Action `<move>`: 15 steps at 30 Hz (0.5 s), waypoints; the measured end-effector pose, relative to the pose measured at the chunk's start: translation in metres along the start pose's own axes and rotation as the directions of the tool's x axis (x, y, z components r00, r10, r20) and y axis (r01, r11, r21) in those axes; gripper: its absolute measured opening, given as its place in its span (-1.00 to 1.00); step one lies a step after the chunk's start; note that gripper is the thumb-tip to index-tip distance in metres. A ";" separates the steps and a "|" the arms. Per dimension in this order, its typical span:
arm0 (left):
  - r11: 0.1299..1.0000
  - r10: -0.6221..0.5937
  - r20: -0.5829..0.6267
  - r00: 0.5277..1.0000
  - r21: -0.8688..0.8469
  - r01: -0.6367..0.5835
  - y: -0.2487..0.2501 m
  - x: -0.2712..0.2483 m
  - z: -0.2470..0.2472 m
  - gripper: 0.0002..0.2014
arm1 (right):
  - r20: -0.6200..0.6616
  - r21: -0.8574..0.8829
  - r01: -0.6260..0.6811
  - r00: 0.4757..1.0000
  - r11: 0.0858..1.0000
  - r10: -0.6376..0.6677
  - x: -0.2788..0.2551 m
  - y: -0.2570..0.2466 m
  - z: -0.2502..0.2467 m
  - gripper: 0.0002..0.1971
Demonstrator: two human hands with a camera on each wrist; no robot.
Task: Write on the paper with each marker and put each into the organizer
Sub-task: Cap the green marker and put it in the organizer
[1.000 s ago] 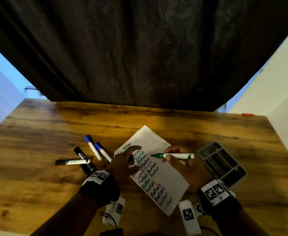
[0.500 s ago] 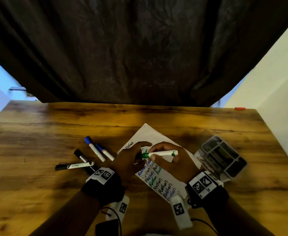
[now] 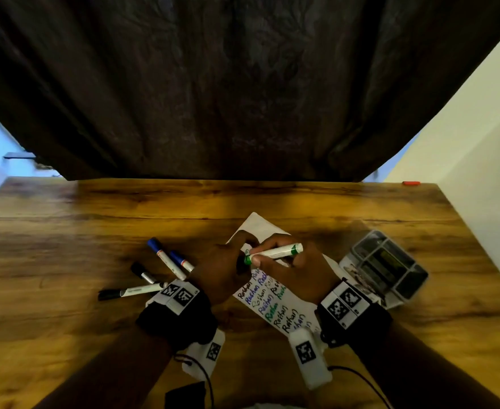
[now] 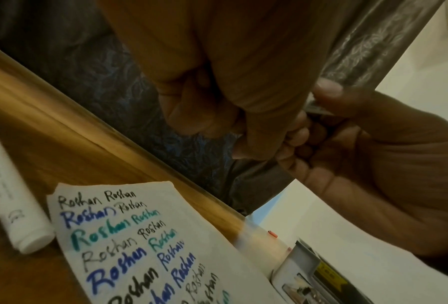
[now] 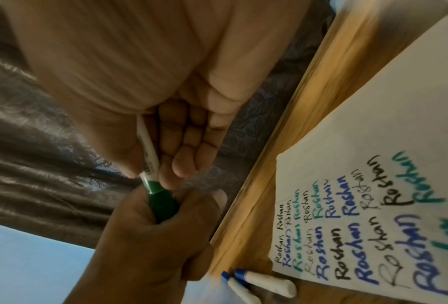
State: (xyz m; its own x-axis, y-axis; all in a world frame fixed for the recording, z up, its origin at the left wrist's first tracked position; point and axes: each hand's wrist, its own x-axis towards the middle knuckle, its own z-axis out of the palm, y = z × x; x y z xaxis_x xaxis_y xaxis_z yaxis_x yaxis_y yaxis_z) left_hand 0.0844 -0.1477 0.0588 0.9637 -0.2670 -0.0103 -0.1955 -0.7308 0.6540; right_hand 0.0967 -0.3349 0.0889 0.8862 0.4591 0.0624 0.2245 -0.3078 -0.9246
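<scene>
My right hand (image 3: 268, 259) holds the green marker (image 3: 275, 251) by its white barrel (image 5: 148, 152), level above the paper (image 3: 259, 228). My left hand (image 3: 237, 259) grips the green cap (image 5: 163, 203) at the marker's left end, and the tip is hidden inside it. The white paper (image 5: 373, 133) lies on the table with rows of black, blue and green writing. The grey organizer (image 3: 387, 265) stands to the right of my right wrist, its compartments dark. To the left of my left wrist lie two blue markers (image 3: 166, 258) and two black ones (image 3: 130, 292).
The wooden table (image 3: 95, 225) ends at a dark curtain (image 3: 242, 98) behind. A small red object (image 3: 411, 183) sits at the far right corner. In the left wrist view a white marker barrel (image 4: 10, 205) lies beside the paper (image 4: 139, 226), and the organizer (image 4: 321, 283) is at its lower right.
The marker's bare green tip was pointing left over the paper. My left hand left the paper, came to the tip, and now grips the cap over it. Both hands shifted slightly left.
</scene>
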 end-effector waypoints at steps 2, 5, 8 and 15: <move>0.997 0.048 -0.010 0.999 -0.057 -0.048 -0.002 -0.002 -0.001 -0.57 | 0.009 0.052 -0.034 0.999 0.998 0.033 0.000 0.005 -0.001 -0.90; 0.967 -0.023 0.016 1.000 -0.254 0.026 -0.004 -0.003 -0.001 -0.61 | -0.066 0.114 -0.084 0.994 0.990 0.092 -0.006 0.017 -0.008 -0.83; 0.946 -0.030 0.004 1.000 -0.324 0.030 -0.008 -0.002 0.000 -0.75 | -0.049 0.105 -0.113 0.992 0.988 0.118 -0.020 0.026 -0.015 -0.78; 0.965 0.019 -0.018 1.000 -0.263 -0.023 0.010 0.011 0.012 -0.75 | -0.019 -0.315 -0.147 0.989 0.938 0.149 -0.040 0.043 -0.039 -0.66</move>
State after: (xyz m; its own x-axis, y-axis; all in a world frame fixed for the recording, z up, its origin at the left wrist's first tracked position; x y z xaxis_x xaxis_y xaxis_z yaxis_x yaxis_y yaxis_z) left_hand 0.0907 -0.1654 0.0556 0.9630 -0.2691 0.0160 -0.1630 -0.5337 0.8298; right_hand 0.0871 -0.3989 0.0612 0.9173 0.3921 -0.0685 0.2079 -0.6187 -0.7577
